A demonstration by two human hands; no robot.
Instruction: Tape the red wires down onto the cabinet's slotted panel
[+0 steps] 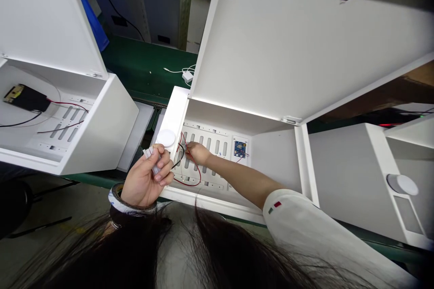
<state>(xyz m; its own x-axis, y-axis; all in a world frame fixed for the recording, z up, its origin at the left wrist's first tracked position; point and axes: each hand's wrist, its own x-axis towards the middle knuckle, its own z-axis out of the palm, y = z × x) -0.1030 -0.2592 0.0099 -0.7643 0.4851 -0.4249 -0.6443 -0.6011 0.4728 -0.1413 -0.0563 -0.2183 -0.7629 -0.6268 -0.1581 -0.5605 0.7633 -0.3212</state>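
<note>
My left hand is closed around a small pale, whitish piece at the left end of the middle white box. Just above the fingers is a round white disc on the box's end ledge. My right hand reaches inside that box, near its left inner wall, beside red wires and a black wire. Its fingertips are partly hidden, and what they hold is too small to tell. Farther right on the slotted floor sits a blue circuit board.
A second open white box on the left holds a black device with wires. To the right is another box with a round white knob. A white adapter lies on the green table. The middle box's raised lid stands behind.
</note>
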